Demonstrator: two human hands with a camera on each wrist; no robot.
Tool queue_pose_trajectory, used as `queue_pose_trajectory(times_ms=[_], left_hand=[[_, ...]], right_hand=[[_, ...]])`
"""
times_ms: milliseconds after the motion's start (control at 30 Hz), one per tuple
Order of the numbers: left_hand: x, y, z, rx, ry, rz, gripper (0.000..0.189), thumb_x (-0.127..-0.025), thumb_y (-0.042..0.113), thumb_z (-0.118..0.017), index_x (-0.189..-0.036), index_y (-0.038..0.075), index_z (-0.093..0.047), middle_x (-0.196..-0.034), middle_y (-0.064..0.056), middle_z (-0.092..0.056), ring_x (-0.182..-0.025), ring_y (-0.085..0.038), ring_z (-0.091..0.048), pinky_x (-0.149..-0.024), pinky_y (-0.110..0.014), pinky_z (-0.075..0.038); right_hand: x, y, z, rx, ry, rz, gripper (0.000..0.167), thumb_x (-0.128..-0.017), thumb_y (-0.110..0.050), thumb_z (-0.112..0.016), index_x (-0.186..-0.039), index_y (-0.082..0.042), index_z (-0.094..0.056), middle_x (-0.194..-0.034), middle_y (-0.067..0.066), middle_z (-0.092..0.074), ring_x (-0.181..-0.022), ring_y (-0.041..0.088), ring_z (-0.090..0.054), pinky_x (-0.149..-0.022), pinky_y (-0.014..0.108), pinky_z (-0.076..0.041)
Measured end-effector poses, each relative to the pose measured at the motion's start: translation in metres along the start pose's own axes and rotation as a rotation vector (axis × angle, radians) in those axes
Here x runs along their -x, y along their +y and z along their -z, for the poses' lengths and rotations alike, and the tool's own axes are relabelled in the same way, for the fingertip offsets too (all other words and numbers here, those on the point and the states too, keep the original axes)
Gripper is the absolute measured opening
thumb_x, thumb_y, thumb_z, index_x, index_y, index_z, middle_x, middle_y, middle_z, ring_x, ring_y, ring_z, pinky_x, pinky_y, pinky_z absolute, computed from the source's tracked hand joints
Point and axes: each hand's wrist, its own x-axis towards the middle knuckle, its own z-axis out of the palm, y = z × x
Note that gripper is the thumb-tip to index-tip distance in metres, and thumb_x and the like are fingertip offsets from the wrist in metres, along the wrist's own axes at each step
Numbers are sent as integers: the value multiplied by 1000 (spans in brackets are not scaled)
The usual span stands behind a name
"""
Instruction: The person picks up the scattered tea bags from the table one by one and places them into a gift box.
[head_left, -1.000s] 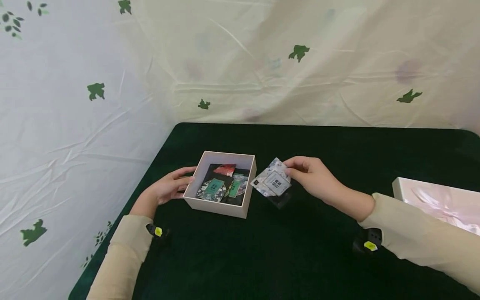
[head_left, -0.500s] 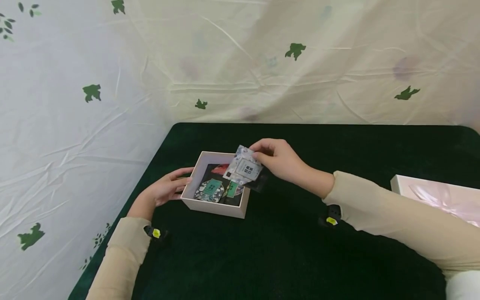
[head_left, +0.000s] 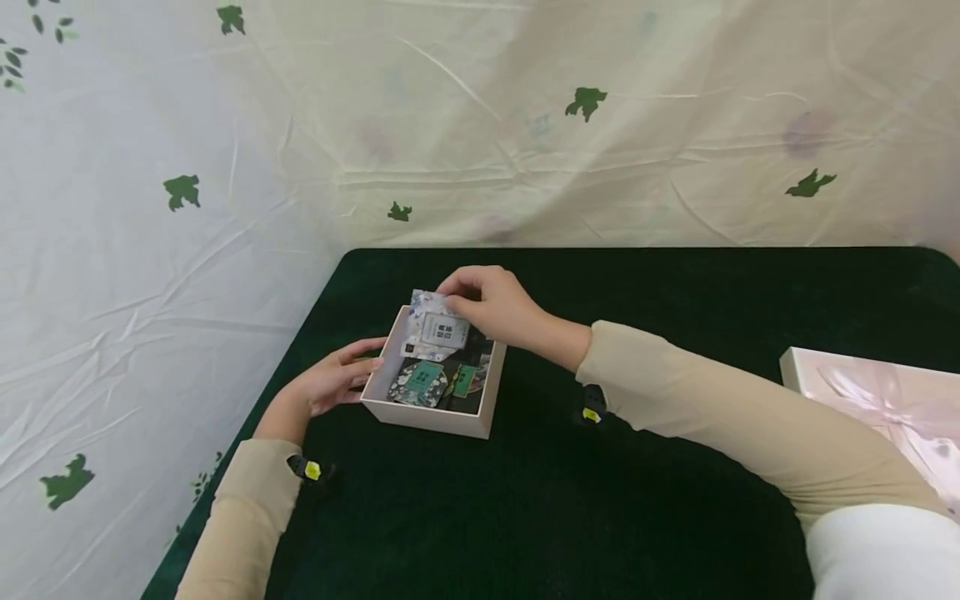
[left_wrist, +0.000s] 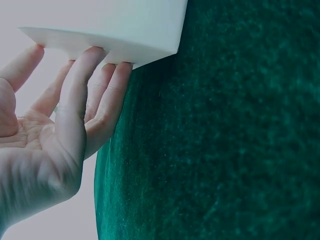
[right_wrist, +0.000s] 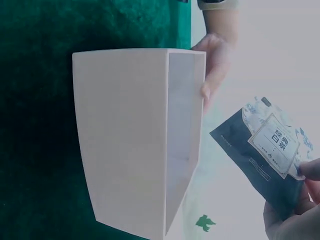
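An open pale pink box (head_left: 429,419) rests on the dark green table, holding several dark sachets (head_left: 422,382) with green labels. My left hand (head_left: 333,381) is at the box's left side; in the left wrist view its fingertips (left_wrist: 95,52) touch the box wall, the fingers extended. Between thumb and fingers, my right hand (head_left: 498,305) pinches a flat sachet (head_left: 424,332), held over the back of the box. White floral print, a pale label and a dark half show on that sachet (right_wrist: 240,155) in the right wrist view, where it is tilted above the opening.
On the right of the table (head_left: 600,508) lies a pink box lid (head_left: 847,375) with a ribbon bow, partly hidden by my right sleeve (head_left: 712,400). A pale cloth (head_left: 480,150) with green bird shapes hangs behind.
My right hand has carried the pinched sachet leftward, from beside the box to over its back part. My left hand stays at the box's left side.
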Motion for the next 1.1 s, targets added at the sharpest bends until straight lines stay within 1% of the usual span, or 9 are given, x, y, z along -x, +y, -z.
queue_pose_trajectory(times_ms=[233,433,533,733,800,900,1000,1100], left_hand=[[0,3,-1,-3,-4,4,65,-97,34,-54,-151,16,-22,-141,-12,-41,-107,-11,-59,-88,-34,-53],[2,4,-3,-9,1,0,65,-96,34,-54,-151,16,-23,-143,-14,-39,-107,-13,-59,-88,-34,-53],[2,3,-3,-12,9,0,64,-97,34,-54,-150,16,-24,-141,-13,-41,-106,-13,-59,-87,-33,-53],[1,-3,-4,-15,16,-9,63,-97,33,-54,-150,16,-26,-132,-6,-50,-103,-11,-61,-84,-32,-54],[1,-4,-4,-23,15,-17,63,-97,33,-54,-150,15,-25,-133,-7,-51,-103,-11,-61,-84,-32,-54],[2,-4,-4,-29,26,-17,64,-96,34,-55,-150,15,-25,-134,-9,-51,-104,-11,-61,-84,-33,-54],[2,-3,-4,-35,32,-14,65,-96,34,-55,-150,16,-25,-135,-10,-50,-105,-12,-61,-86,-33,-54],[1,-2,-4,-36,33,-8,64,-97,34,-54,-150,16,-24,-135,-9,-49,-105,-12,-61,-86,-34,-54]], right_hand=[[-10,7,-7,38,-5,-17,17,-94,-9,-57,-106,-5,-69,-102,8,-67,-87,18,-54,-78,27,-47],[-15,15,-9,50,-8,-57,17,-95,-9,-56,-106,-6,-69,-102,8,-66,-88,18,-54,-80,29,-48],[-16,19,-12,61,-13,-63,18,-95,-9,-56,-105,-6,-70,-103,8,-67,-89,18,-55,-80,29,-48],[-14,27,-19,75,-32,-83,17,-95,-9,-56,-104,-6,-70,-102,8,-67,-88,17,-56,-79,28,-48],[-13,30,-20,82,-35,-97,17,-95,-10,-56,-104,-6,-70,-102,7,-67,-89,18,-56,-80,29,-48],[-12,33,-19,109,-29,-109,19,-94,-11,-57,-108,-6,-69,-105,8,-68,-93,19,-58,-83,33,-50],[-11,35,-16,139,-12,-103,22,-94,-12,-58,-112,-5,-68,-112,9,-67,-103,21,-60,-91,37,-49],[-10,38,-13,149,1,-93,24,-93,-12,-59,-113,-4,-67,-116,11,-66,-111,24,-59,-97,40,-47]])
